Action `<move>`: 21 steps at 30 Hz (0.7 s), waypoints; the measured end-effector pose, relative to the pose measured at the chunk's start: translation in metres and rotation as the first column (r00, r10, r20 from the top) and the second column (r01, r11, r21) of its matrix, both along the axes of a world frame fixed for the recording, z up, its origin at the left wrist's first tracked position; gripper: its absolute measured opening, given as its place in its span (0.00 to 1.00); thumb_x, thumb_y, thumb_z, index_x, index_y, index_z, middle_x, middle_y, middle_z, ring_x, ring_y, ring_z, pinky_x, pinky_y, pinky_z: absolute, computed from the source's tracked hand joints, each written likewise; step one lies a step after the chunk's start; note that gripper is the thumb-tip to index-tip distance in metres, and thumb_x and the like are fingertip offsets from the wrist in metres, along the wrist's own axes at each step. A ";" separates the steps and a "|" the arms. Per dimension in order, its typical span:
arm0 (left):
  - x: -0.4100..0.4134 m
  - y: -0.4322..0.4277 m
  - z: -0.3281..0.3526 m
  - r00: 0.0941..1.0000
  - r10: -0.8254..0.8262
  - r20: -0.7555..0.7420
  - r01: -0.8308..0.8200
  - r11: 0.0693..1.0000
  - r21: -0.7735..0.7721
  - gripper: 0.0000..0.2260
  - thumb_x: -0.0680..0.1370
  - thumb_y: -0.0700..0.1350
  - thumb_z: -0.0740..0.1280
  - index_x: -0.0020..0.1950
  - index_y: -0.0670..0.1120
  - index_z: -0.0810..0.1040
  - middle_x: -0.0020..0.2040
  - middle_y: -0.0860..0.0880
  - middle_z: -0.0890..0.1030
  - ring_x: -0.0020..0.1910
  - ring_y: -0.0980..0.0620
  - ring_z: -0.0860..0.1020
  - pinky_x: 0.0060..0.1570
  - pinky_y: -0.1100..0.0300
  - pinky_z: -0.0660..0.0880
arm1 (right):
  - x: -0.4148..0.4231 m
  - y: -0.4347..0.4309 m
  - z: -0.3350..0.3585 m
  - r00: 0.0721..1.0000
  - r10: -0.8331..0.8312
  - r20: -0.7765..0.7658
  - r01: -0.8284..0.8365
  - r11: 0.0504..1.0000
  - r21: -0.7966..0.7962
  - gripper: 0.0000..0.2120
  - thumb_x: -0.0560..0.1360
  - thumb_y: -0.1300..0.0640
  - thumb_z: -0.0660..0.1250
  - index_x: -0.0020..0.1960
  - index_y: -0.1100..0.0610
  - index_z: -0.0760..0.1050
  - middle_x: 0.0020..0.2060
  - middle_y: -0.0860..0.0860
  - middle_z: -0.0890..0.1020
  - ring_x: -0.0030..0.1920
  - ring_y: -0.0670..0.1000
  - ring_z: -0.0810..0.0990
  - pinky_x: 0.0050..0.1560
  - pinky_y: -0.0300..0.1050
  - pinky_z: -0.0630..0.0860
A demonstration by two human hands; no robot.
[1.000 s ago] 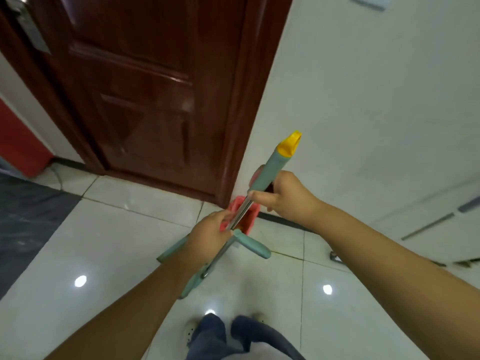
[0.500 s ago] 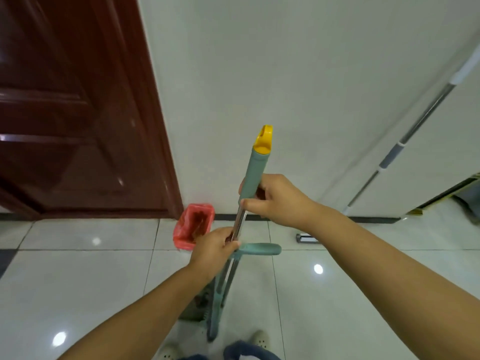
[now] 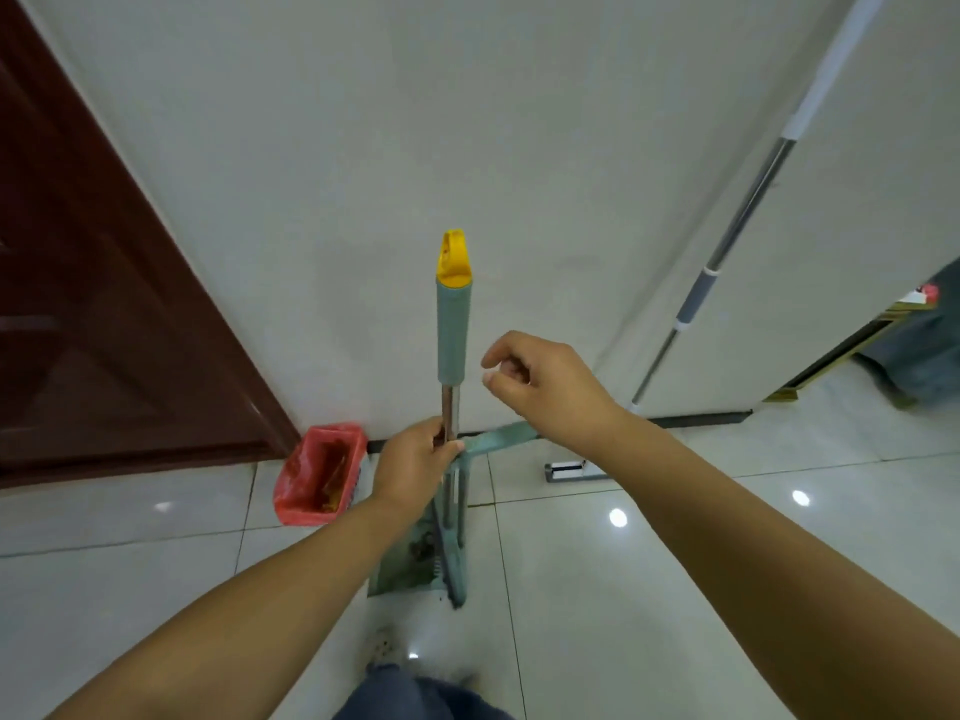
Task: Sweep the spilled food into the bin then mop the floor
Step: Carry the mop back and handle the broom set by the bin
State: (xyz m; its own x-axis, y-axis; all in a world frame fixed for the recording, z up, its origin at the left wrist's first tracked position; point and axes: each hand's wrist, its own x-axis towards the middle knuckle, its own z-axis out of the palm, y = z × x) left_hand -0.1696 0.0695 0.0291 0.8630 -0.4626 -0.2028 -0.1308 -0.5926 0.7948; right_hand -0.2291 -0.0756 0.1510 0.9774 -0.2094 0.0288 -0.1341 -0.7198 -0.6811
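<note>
Broom (image 3: 452, 324) and dustpan (image 3: 415, 561) are clipped together as one upright set, standing on the floor tiles close to the wall's skirting edge, right in front of your feet. It's a thin metal tube with a teal foam sleeve and a yellow hang cap, so I'd guess light and stiff, but top-heavy and quick to tip if you let it stand alone. The bare metal part looks slick, so the foam sleeve is the better place for you to grab. Your left hand (image 3: 415, 467) is wrapped around the tube just below that sleeve, next to the teal side handle (image 3: 498, 439). Your right hand (image 3: 540, 381) is off the pole, fingers loosely curled, holding nothing, hovering just beside the sleeve.

The red-lined bin (image 3: 319, 472) sits on the floor by the corner where the door frame meets the wall, just left of the dustpan. Looks like something orange-brown is already inside it.

The mop (image 3: 727, 241) leans on the wall to the right, well apart from the broom, with its flat head (image 3: 569, 471) down on the tiles. Long and skinny, probably slides along the wall easily.

Hard to make out: the broom bristles are mostly hidden behind your left arm and the pan, the dark bits in the pan are too blurry to call, and I can't spot any spill on the floor. The mop's top runs out of frame.
</note>
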 end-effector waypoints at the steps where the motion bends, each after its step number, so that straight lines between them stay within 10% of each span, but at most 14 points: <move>1: 0.006 -0.009 -0.002 1.000 0.009 0.004 -0.009 1.000 -0.006 0.07 0.77 0.46 0.67 0.52 0.45 0.79 0.46 0.48 0.82 0.45 0.51 0.79 0.41 0.65 0.73 | -0.003 -0.012 -0.004 0.998 -0.053 -0.019 0.053 0.998 -0.019 0.08 0.77 0.55 0.64 0.55 0.55 0.77 0.38 0.47 0.76 0.40 0.48 0.76 0.47 0.48 0.78; 21: 0.144 -0.127 -0.036 0.990 -0.088 0.109 0.084 0.996 0.033 0.10 0.78 0.46 0.65 0.51 0.40 0.78 0.43 0.45 0.81 0.40 0.53 0.74 0.40 0.62 0.70 | -0.008 -0.096 -0.087 0.778 -0.397 -0.488 0.324 0.918 -0.230 0.09 0.79 0.58 0.60 0.52 0.58 0.78 0.43 0.56 0.82 0.40 0.53 0.79 0.41 0.44 0.76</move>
State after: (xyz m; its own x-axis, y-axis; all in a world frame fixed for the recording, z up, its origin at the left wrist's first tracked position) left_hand -0.0252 -0.0573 -0.0071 0.8382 -0.5314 -0.1227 -0.2683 -0.5976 0.7555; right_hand -0.2374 -0.1714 0.0639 0.7078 -0.5792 -0.4043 -0.7044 -0.6217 -0.3426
